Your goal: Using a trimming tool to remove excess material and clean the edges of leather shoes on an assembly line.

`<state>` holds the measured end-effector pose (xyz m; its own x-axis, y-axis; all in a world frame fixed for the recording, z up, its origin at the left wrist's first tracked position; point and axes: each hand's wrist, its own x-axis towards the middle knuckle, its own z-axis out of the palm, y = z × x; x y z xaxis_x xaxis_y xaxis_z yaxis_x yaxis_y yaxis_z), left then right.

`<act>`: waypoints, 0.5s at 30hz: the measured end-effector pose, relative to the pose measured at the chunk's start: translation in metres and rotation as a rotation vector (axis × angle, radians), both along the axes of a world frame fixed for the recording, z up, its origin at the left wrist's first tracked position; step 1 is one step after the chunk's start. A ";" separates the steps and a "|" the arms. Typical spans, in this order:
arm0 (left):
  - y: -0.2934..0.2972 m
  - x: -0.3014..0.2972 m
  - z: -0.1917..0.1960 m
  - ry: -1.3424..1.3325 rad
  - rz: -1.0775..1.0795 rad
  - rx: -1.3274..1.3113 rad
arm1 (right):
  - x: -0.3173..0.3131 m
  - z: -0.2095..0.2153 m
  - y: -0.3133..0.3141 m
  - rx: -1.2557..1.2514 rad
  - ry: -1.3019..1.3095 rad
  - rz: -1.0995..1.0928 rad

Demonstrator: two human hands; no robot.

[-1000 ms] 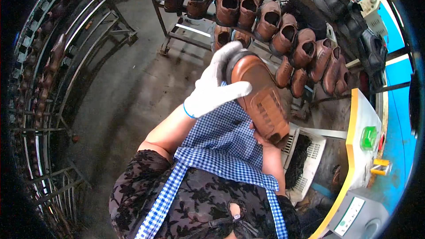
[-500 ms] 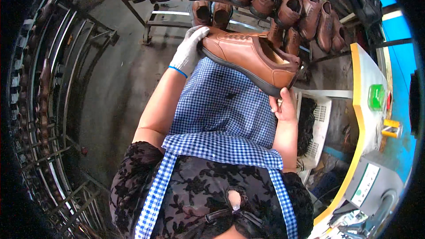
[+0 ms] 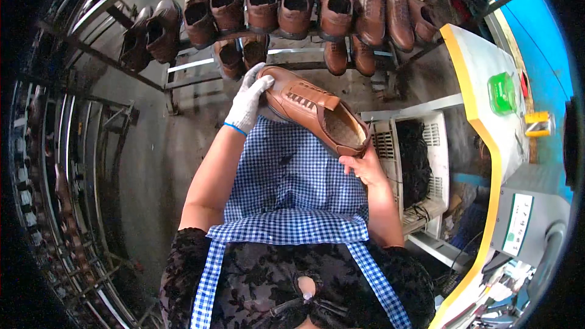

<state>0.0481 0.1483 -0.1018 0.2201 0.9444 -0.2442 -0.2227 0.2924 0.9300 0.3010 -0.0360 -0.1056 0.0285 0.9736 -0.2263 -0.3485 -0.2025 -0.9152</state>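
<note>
A brown leather lace-up shoe [image 3: 300, 99] with a dark sole is held up in front of my checked apron, its opening tilted up toward me. My left hand [image 3: 246, 101], in a white knit glove with a blue cuff, grips the toe end. Bare, my right hand [image 3: 364, 167] holds the heel, thumb against its lower back edge and the other fingers partly hidden behind it. The tongue flap lies out over the collar, and a pale lining shows inside.
Ahead stands a metal rack [image 3: 280, 55] lined with similar brown shoes [image 3: 297, 5]. To the right are a white plastic crate [image 3: 440, 164] with black material and a yellow-edged worktable [image 3: 475, 79] bearing a green container [image 3: 501, 94]. More metal racking [image 3: 76, 164] runs along the left.
The shoe has turned so more of its top and inside faces me, and it sits lower and further left. Both hands keep hold of it. My view has shifted, showing more of the rack.
</note>
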 end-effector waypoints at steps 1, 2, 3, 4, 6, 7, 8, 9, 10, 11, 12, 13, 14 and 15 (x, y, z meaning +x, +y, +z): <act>0.007 0.003 -0.010 0.029 -0.017 0.027 | 0.000 -0.004 0.001 0.003 0.004 -0.008; 0.014 0.002 -0.019 0.060 -0.024 0.003 | 0.001 -0.009 0.005 -0.089 0.046 -0.047; 0.007 0.017 -0.003 0.135 -0.042 -0.120 | 0.009 -0.017 0.005 -0.193 0.079 -0.107; 0.004 0.020 -0.007 0.174 -0.053 -0.057 | 0.012 -0.025 0.014 -0.175 0.111 -0.175; -0.002 0.022 -0.010 0.190 -0.064 0.046 | 0.021 -0.059 0.041 -0.273 0.163 -0.323; -0.003 0.030 0.001 0.317 -0.098 0.165 | 0.027 -0.071 0.065 -0.260 0.139 -0.388; -0.006 0.032 -0.007 0.293 -0.109 0.190 | 0.031 -0.084 0.090 -0.246 0.102 -0.394; -0.010 0.031 -0.015 0.273 -0.120 0.211 | 0.034 -0.101 0.114 -0.235 0.068 -0.400; -0.018 0.033 -0.007 0.337 -0.150 0.182 | 0.040 -0.127 0.136 -0.283 0.000 -0.391; -0.027 0.032 0.003 0.410 -0.169 0.152 | 0.032 -0.147 0.163 -0.122 -0.006 -0.422; -0.032 0.027 -0.006 0.523 -0.176 0.214 | 0.022 -0.154 0.187 -0.135 -0.018 -0.421; -0.034 0.028 -0.004 0.530 -0.153 0.235 | 0.016 -0.159 0.209 -0.145 -0.031 -0.427; -0.034 0.028 -0.008 0.506 -0.140 0.218 | 0.008 -0.164 0.232 -0.138 -0.023 -0.422; -0.035 0.029 -0.011 0.479 -0.132 0.197 | 0.004 -0.173 0.250 -0.140 -0.086 -0.479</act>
<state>0.0775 0.1133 -0.1132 0.2478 0.9542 -0.1674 0.2676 0.0986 0.9585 0.3048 0.2141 -0.2783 0.4884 0.8075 -0.3307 -0.3571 -0.1608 -0.9201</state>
